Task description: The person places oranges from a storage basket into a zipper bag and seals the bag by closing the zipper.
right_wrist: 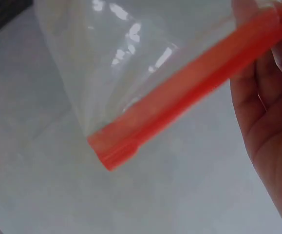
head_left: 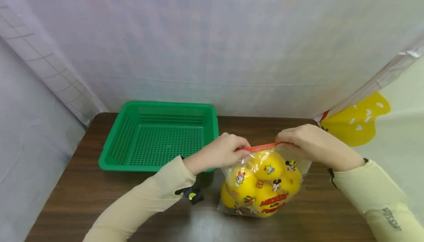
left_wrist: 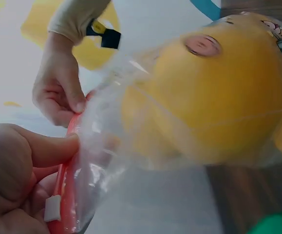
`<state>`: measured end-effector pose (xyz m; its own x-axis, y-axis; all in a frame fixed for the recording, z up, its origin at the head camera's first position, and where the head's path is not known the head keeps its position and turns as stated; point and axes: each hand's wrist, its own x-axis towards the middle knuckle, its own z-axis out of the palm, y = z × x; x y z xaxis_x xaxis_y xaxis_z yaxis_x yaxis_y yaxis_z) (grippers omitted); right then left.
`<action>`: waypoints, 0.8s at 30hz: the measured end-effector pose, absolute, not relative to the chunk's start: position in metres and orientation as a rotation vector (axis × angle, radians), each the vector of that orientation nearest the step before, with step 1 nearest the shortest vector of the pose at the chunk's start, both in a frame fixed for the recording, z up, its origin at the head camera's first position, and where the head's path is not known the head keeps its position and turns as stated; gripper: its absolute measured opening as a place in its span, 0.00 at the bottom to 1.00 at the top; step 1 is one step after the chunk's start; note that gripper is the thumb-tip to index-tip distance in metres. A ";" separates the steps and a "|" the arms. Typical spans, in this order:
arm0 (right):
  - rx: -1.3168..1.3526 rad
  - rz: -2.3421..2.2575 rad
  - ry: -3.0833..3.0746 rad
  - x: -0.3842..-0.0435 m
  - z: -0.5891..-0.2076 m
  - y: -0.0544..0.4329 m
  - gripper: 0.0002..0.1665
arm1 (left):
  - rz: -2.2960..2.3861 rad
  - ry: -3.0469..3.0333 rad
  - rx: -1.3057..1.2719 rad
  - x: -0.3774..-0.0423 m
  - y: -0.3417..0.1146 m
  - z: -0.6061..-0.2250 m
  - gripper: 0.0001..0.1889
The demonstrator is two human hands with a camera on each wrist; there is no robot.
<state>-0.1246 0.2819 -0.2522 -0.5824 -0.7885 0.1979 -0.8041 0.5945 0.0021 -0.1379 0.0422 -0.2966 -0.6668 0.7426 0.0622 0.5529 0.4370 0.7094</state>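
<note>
A clear slider zip bag [head_left: 275, 194] printed with cartoon figures is held up by its red top strip [head_left: 263, 147]. Several smooth, round yellow things [left_wrist: 218, 97] bulge inside it. My left hand [head_left: 228, 150] pinches the strip on the left, thumb on top; a white slider [left_wrist: 52, 208] sits on the strip beside those fingers. Farther right, my right hand [head_left: 306, 142] grips the same strip between thumb and fingers. In the right wrist view, the strip's free end [right_wrist: 112, 153] juts out past the right hand [right_wrist: 267, 107].
A green plastic basket [head_left: 159, 168] with slotted walls stands at the back left of the dark wooden table [head_left: 76, 194], with nothing in it. White cloth [head_left: 212, 50] hangs behind the table. A yellow patterned patch [head_left: 361, 120] shows on the cloth at right.
</note>
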 end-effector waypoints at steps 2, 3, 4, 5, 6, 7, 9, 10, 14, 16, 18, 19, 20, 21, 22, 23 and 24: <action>1.306 0.118 -2.709 -0.133 -0.261 0.282 0.09 | 1.038 2.436 1.068 -0.145 0.045 -0.305 0.11; 1.281 0.114 -2.748 -0.138 -0.267 0.282 0.08 | 1.033 2.441 1.037 -0.149 0.046 -0.310 0.11; 1.247 0.106 -2.787 -0.143 -0.272 0.282 0.07 | 1.022 2.456 1.013 -0.154 0.048 -0.314 0.11; 1.207 0.109 -2.825 -0.148 -0.276 0.281 0.06 | 1.007 2.481 0.994 -0.159 0.049 -0.318 0.11; 1.159 0.114 -2.862 -0.153 -0.281 0.281 0.04 | 0.992 2.506 0.974 -0.165 0.050 -0.320 0.10; 1.103 0.118 -2.902 -0.159 -0.285 0.280 0.03 | 0.973 2.536 0.952 -0.171 0.051 -0.321 0.10; 0.998 0.110 -2.970 -0.171 -0.292 0.277 0.03 | 0.902 2.595 0.911 -0.183 0.053 -0.320 0.10; 0.954 0.106 -3.000 -0.177 -0.295 0.276 0.04 | 0.864 2.622 0.883 -0.188 0.053 -0.320 0.11; 0.856 0.123 -3.086 -0.200 -0.309 0.271 0.07 | 0.770 2.675 0.756 -0.204 0.053 -0.323 0.13; 0.789 0.153 -3.151 -0.209 -0.318 0.269 0.08 | 0.769 2.686 0.700 -0.209 0.052 -0.329 0.14; 0.718 0.191 -3.211 -0.216 -0.328 0.268 0.09 | 0.776 2.696 0.666 -0.214 0.049 -0.335 0.15; 0.679 0.205 -3.240 -0.219 -0.333 0.267 0.09 | 0.783 2.695 0.647 -0.215 0.049 -0.338 0.16; 0.631 0.224 -3.271 -0.221 -0.337 0.267 0.10 | 0.793 2.689 0.630 -0.217 0.048 -0.341 0.16; 0.583 0.245 -3.299 -0.223 -0.342 0.267 0.11 | 0.807 2.679 0.615 -0.218 0.047 -0.344 0.17; 0.552 0.266 -3.316 -0.224 -0.346 0.268 0.11 | 0.820 2.666 0.599 -0.219 0.047 -0.347 0.18; 0.522 0.282 -3.331 -0.225 -0.349 0.268 0.12 | 0.828 2.655 0.587 -0.220 0.047 -0.349 0.18; 0.503 0.292 -3.336 -0.226 -0.351 0.268 0.13 | 0.838 2.644 0.577 -0.220 0.046 -0.351 0.19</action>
